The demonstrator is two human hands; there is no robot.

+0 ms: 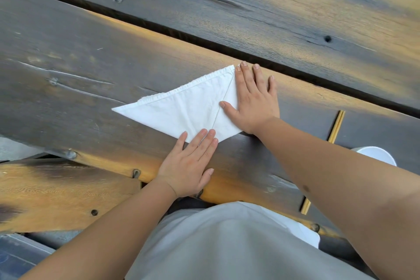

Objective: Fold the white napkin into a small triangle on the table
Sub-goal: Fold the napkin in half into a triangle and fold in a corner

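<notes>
The white napkin (181,111) lies flat on the dark wooden table (68,70), folded into a triangle whose long hemmed edge runs up to the right. A crease line crosses its right part. My right hand (253,98) presses flat, fingers spread, on the napkin's right corner and the wood beside it. My left hand (188,163) rests flat with its fingertips on the napkin's near corner. Neither hand grips anything.
A pair of wooden chopsticks (336,126) lies to the right, partly hidden behind my right arm. A white paper cup (377,154) stands at the right near the table's edge. A gap between planks (159,27) runs diagonally behind the napkin. A wooden bench (56,195) sits lower left.
</notes>
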